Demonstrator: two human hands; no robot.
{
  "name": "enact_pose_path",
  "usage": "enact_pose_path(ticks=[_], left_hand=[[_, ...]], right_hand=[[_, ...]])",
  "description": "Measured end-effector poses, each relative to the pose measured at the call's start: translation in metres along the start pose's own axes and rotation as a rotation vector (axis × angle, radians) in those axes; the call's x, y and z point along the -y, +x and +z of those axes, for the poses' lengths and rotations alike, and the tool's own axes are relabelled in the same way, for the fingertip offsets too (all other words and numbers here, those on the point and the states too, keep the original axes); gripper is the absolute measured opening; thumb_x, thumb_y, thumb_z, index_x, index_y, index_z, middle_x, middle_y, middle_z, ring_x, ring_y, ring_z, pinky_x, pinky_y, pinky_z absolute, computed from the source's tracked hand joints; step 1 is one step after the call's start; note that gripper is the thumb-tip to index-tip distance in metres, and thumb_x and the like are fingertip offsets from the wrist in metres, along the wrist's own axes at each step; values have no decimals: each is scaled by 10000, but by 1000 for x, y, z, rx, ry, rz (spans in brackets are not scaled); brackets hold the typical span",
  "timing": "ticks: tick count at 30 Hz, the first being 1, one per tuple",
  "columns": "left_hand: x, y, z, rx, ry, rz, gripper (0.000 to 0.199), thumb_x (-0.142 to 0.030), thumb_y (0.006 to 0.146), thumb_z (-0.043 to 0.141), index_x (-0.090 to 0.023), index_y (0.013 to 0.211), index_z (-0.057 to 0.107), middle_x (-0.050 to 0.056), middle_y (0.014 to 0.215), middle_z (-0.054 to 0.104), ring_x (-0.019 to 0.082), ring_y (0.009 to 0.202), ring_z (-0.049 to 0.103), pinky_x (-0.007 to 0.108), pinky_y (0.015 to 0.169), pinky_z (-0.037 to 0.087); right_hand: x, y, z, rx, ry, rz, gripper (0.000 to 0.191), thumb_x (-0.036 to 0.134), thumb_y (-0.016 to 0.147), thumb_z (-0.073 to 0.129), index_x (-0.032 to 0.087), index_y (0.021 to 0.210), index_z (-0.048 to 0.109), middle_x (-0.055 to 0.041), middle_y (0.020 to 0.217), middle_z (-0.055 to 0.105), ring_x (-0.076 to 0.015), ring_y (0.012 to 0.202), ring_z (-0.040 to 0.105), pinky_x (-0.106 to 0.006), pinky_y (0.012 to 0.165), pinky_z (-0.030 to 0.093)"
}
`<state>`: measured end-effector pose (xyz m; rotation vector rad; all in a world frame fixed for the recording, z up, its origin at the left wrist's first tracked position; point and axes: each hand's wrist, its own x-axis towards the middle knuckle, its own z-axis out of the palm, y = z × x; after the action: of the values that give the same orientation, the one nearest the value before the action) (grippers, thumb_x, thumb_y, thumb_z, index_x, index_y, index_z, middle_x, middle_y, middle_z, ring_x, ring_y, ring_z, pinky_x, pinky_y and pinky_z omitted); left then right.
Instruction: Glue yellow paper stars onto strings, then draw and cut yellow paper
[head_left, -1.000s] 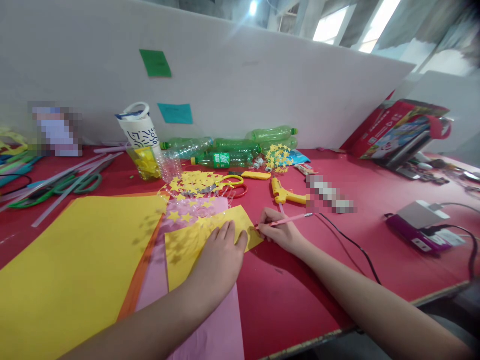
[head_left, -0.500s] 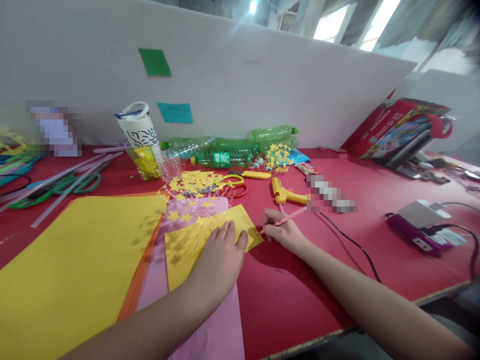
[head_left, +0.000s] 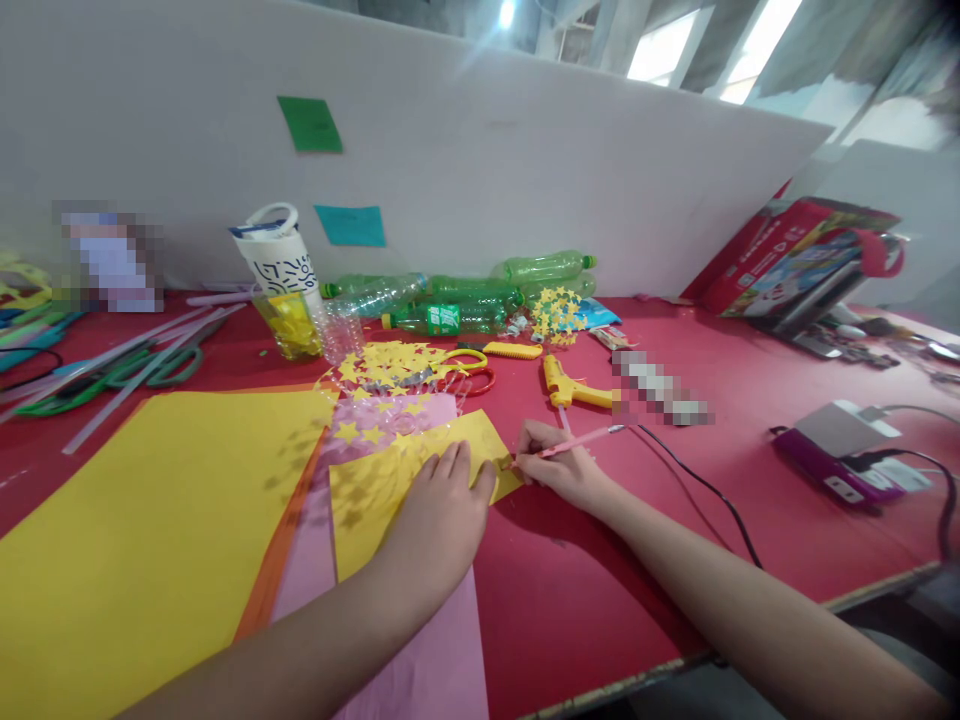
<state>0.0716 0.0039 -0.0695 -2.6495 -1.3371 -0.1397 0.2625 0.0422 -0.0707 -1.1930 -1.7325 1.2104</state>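
Observation:
My left hand (head_left: pixel 442 510) lies flat on a piece of yellow paper (head_left: pixel 375 500), fingers stretched out. Between the fingers of my right hand (head_left: pixel 559 468) is a pink pencil (head_left: pixel 577 441), its tip at the right corner of that paper. Under the yellow piece is a sheet of pink paper (head_left: pixel 420 660). Cut-out yellow stars (head_left: pixel 382 370) are heaped just beyond, a few of them loose on the pink sheet. A yellow glue gun (head_left: pixel 581 388) rests on the table past my right hand.
Large yellow sheets (head_left: pixel 150 510) cover the left side. Scissors (head_left: pixel 480 372), a yellow cutter knife (head_left: pixel 513 350) and green plastic bottles (head_left: pixel 457 315) lie toward the back wall. A white cup (head_left: pixel 277 262) stands at back left. A purple power strip (head_left: pixel 832 470) with cables sits at right.
My right hand has shifted slightly left, and the pencil tip has moved a little inward on the yellow paper. The left hand stays where it was.

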Motion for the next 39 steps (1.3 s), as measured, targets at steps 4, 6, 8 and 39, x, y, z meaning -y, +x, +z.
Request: enact_pose_path(ticks=[4,6,8,39], left_hand=[[0,0,1,8,-2,-1,389,-102,849,471,-106,1231,543,263,1277,538,365,1202,510,494,947,436],[0,0,1,12,-10,-1,385,-103,852,469,-99,1230,543,270,1279,534,365,1208,506,496,951,434],[0,1,1,9,-15,-1,384,-103,854,467,-99,1230,542,274,1284,530,363,1208,509,495,951,436],[0,2,0,16,-61,-6,377,-99,855,449,-94,1216,560,281,1279,527,387,1217,494,506,958,425]], right_hand=[[2,0,1,17,-19,-16,112,166,734,522,205,662,445,55,536,497,-93,485,421,-206,455,290],[1,-1,1,17,-31,-26,115,171,738,525,205,666,443,55,541,491,-94,490,418,-207,459,288],[0,-1,1,6,-44,-38,115,170,740,521,206,667,440,56,545,482,-96,497,414,-209,463,286],[2,-2,1,-40,-191,-106,104,166,680,483,200,614,410,73,520,395,-82,484,340,-200,446,242]])
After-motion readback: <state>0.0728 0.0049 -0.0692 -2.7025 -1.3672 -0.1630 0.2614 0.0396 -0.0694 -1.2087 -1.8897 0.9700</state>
